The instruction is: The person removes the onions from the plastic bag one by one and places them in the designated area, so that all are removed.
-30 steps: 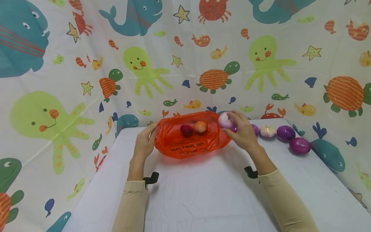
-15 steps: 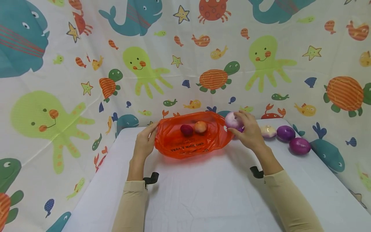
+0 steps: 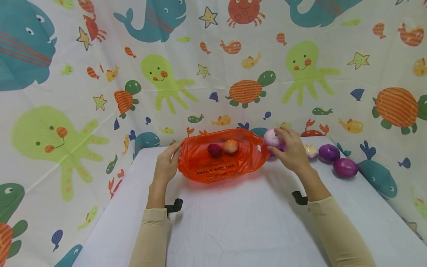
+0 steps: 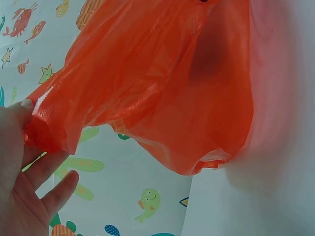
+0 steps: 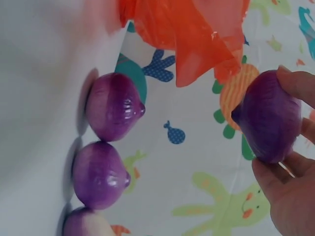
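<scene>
An orange-red plastic bag (image 3: pixel 197 163) with dark lettering is held up at its left end by my left hand (image 3: pixel 166 163). In the left wrist view, thumb and fingers pinch the gathered edge of the bag (image 4: pixel 147 73). A dark red round thing (image 3: pixel 215 150) and a peach-coloured round thing (image 3: pixel 231 147) show within the bag. Just right of the bag, my right hand (image 3: pixel 293 152) grips a purple onion (image 3: pixel 273 138) in the air. The right wrist view shows this onion (image 5: pixel 270 118) between thumb and fingertips, apart from the bag.
More onions stand in a row on the white table (image 3: pixel 230 222), including a pale one (image 3: pixel 311 151) and two purple ones (image 3: pixel 329 153), (image 3: pixel 345 168) at the right. A cloth printed with sea animals (image 3: pixel 213 48) hangs behind and at the sides.
My right hand has moved to the right with the onion, away from the bag's right end. The left hand and the bag have hardly moved.
</scene>
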Available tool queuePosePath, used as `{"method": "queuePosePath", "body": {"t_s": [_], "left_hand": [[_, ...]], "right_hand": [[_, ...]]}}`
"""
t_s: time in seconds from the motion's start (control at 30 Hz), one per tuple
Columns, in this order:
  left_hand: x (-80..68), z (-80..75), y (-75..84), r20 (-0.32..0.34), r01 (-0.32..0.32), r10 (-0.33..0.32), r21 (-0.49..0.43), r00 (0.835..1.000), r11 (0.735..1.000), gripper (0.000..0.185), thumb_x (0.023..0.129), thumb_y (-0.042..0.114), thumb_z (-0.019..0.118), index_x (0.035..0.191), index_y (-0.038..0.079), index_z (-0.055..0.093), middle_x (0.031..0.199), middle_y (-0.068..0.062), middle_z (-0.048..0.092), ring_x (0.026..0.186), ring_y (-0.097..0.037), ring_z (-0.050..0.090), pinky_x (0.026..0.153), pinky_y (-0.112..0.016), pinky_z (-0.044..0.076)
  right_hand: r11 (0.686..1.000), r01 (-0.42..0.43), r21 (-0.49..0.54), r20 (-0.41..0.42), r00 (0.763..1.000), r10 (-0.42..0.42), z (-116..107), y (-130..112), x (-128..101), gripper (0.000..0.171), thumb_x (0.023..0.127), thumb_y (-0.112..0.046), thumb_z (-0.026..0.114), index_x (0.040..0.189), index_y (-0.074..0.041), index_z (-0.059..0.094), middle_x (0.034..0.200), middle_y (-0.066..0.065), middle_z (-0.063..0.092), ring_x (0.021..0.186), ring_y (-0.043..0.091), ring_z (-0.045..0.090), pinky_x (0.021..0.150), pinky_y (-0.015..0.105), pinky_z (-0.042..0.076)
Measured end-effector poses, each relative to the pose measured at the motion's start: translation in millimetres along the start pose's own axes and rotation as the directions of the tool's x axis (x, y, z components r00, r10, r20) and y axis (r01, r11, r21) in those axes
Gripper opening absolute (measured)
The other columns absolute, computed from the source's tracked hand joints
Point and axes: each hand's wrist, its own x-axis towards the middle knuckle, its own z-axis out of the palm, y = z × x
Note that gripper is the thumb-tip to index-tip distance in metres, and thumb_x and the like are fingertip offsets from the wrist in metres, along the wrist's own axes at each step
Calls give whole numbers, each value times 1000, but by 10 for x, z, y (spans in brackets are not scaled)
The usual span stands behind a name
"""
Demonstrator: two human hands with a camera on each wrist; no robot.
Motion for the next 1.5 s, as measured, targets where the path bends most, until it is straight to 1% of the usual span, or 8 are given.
{"method": "queuePosePath", "body": {"t_s": [0.23,0.33,0.47,0.7,0.97,1.13,1.33,1.5], "left_hand": [[8,8,3,-5,-16,16,2,1000,1000,41,110,26,52,151,20,58,147,-6,64,138,-30,59,112,-51,50],[8,14,-5,-6,-11,11,6,1000,1000,41,110,26,52,151,21,58,147,-5,64,138,-29,59,111,-49,51],[4,15,-3,-5,-8,8,0,1000,1000,41,111,25,52,151,21,57,147,-6,64,138,-30,60,111,-50,51],[-1,19,-14,-9,-16,16,-9,1000,1000,41,110,24,53,150,19,58,147,-6,64,137,-30,60,111,-49,51],[9,30,-19,-16,-30,30,-2,999,1000,41,110,25,52,150,18,58,146,-7,64,137,-31,60,112,-51,51],[11,30,-16,-22,-29,29,-3,999,1000,41,111,26,52,151,18,57,146,-7,64,136,-30,61,112,-50,51],[11,31,-24,-28,-35,35,-8,999,999,41,110,26,52,151,18,57,146,-8,65,136,-30,61,111,-49,51],[19,29,-31,-28,-40,40,-1,999,999,42,111,26,51,151,16,56,147,-9,63,137,-32,60,112,-51,50]], "right_hand": [[1000,-8,-17,-1,1000,8,-63,68,-38,66,84,-14,88,142,-7,59,152,19,52,144,44,42,115,69,40],[1000,-3,-17,-1,1000,3,-81,88,-47,67,83,-13,89,143,-7,58,151,20,52,144,43,43,114,69,42],[1000,-9,-18,1,1000,9,-105,109,-55,68,82,-13,89,143,-7,58,151,21,52,143,44,43,114,69,41],[999,-43,-29,19,999,43,-153,139,-64,68,84,-16,88,144,-7,57,153,22,50,144,46,41,115,71,38],[994,-96,-60,34,995,98,-195,149,-93,68,86,-18,87,145,-9,56,154,23,48,144,46,41,113,72,40],[991,-110,-72,40,993,113,-207,167,-106,67,86,-16,87,145,-10,56,154,23,48,144,46,41,111,73,41],[992,-109,-69,48,993,112,-242,168,-118,66,86,-16,86,145,-10,56,155,23,47,143,47,40,110,74,41],[991,-103,-86,52,993,108,-269,215,-129,65,85,-14,86,143,-7,57,153,24,48,142,49,41,111,73,41]]}}
